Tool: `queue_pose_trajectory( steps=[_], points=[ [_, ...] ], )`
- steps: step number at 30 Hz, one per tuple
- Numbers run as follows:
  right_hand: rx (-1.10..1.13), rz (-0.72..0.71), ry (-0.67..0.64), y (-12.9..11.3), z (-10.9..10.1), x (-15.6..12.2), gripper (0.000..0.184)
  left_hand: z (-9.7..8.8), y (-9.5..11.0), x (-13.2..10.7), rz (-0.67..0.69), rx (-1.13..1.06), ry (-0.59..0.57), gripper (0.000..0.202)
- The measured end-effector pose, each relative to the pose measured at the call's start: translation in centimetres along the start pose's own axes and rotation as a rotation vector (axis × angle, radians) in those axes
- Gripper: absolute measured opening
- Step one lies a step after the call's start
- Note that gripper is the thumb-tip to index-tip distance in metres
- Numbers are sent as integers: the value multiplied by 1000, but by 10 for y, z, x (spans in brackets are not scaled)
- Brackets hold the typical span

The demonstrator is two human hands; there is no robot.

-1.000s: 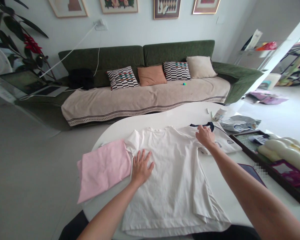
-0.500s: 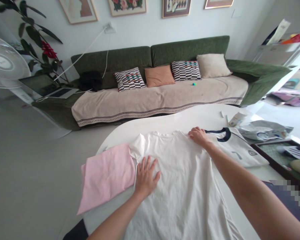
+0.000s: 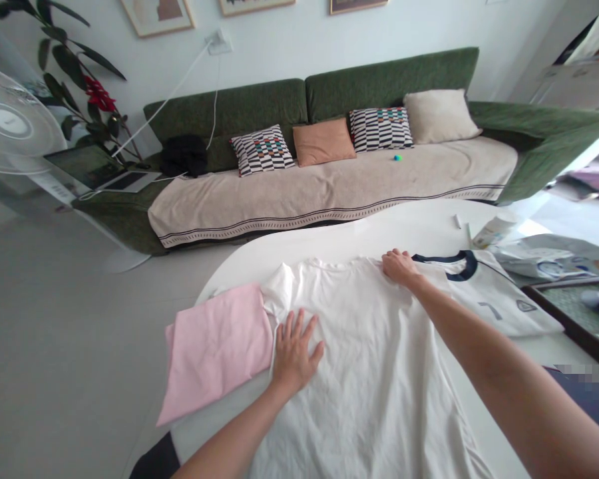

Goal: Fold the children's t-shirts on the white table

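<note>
Curling, hold unclear, the right hand (image 3: pixel 399 267) has shifted inward on one white shirt (image 3: pixel 362 359). The left hand (image 3: pixel 295 359) stays spread, gripping nothing.

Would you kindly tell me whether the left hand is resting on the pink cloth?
No, the left hand lies spread on the white shirt, beside the pink cloth.
</note>
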State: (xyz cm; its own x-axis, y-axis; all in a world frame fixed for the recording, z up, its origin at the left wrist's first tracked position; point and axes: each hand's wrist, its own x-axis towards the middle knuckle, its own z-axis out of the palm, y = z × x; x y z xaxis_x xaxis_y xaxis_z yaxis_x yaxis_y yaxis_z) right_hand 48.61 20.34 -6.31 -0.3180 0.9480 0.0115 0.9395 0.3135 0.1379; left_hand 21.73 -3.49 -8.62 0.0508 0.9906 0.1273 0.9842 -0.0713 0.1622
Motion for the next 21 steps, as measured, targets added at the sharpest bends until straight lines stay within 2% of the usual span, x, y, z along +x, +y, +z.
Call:
queue_pose_trajectory(
  steps=[5, 8, 10, 12, 14, 15, 18, 20, 21],
  points=[
    [-11, 151, 83, 11, -8, 5, 30, -2, 1, 0, -4, 0, 7, 54],
    [7, 193, 92, 11, -10, 9, 33, -3, 1, 0, -10, 8, 12, 56],
    [19, 219, 102, 0, -13, 5, 35, -2, 1, 0, -5, 12, 7, 56],
    [77, 248, 165, -25, -18, -13, 38, 0, 0, 0, 1, 15, 4, 56],
    [212, 213, 243, -62, -21, -51, 41, 2, -1, 0, 1, 17, 10, 56],
    [294, 121, 240, -84, -21, -79, 43, 3, -1, 0, 1, 18, 15, 56],
    [451, -152, 133, -141, -12, -177, 51, 5, -2, -1, 12, 22, 33, 55],
    [456, -217, 41, -156, 0, -239, 56, 6, -3, -2, 21, 22, 39, 55],
    [436, -169, 26, -154, 6, -265, 56, 6, -3, -2, 23, 21, 38, 55]
  ],
)
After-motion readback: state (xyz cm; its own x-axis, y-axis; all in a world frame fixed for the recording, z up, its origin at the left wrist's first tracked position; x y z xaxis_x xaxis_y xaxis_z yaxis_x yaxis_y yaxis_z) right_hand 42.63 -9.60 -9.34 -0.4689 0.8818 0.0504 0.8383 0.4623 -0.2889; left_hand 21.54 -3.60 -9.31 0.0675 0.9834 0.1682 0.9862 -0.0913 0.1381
